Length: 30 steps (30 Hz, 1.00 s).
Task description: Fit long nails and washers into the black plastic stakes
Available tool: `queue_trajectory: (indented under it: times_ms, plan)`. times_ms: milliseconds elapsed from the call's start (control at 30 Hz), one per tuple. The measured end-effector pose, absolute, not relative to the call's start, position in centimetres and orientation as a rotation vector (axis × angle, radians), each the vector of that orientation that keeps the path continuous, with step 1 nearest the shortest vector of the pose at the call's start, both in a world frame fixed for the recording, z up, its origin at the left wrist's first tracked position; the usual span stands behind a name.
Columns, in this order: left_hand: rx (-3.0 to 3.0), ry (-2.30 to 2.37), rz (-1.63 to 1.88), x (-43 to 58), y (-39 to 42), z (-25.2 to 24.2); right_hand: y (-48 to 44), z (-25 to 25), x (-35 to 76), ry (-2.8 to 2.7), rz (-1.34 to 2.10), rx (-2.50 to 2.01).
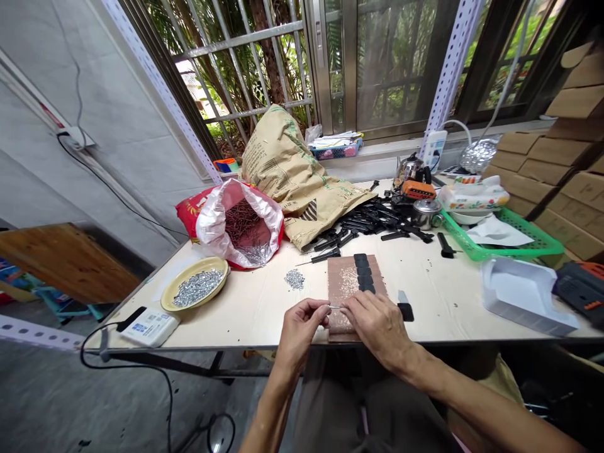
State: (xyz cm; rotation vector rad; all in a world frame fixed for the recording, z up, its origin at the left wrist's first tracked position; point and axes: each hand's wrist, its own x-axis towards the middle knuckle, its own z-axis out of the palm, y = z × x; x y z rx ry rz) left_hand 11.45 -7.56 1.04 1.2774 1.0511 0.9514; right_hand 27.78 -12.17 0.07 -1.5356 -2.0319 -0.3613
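Observation:
My left hand [302, 327] and my right hand [377, 324] meet near the table's front edge, fingers pinched on the two ends of a thin, light metal piece [336, 307]. Beneath them lies a brown board [338, 270] with pale specks on it. A column of black flat pieces [363, 274] runs down the board's right part. Right of my right hand lies a black piece with a grey blade-like end [404, 309]. Small silver parts [295, 279] form a little pile left of the board.
A yellow dish [225, 277] of silver parts and a white box [153, 327] stand left. Behind are a red bag [189, 214] of screws, a paper sack [287, 163] and black parts [377, 217]. A green basket [542, 245] and white tray [523, 302] are right.

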Motion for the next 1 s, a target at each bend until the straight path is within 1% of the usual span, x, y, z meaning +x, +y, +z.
queue_trajectory:
  times_ms: [200,400,567,733,900,1000]
  plan:
    - [1.28,1.039,0.936,11.6,-7.5,0.9,-12.1,-0.2,28.0,-2.075,-0.369,-1.502]
    - [1.327,1.042,0.914,11.5,-7.4,0.9,-12.1,-0.5,28.0,-2.069,-0.268,-1.473]
    - [1.317,1.045,0.906,11.5,-7.3,0.7,-11.9,-0.7,28.1,-2.081,-0.278,-1.484]
    - [1.249,1.024,0.886,11.4,-7.1,0.7,-11.8,-0.5,28.5,-2.085,-0.108,-1.457]
    - [1.199,0.995,0.818,11.3,-7.0,0.8,-11.8,-0.5,28.8,-2.15,-0.195,-1.393]
    - [1.15,0.963,0.799,11.2,-6.9,0.7,-11.8,-0.6,28.9,-2.151,-0.184,-1.386]
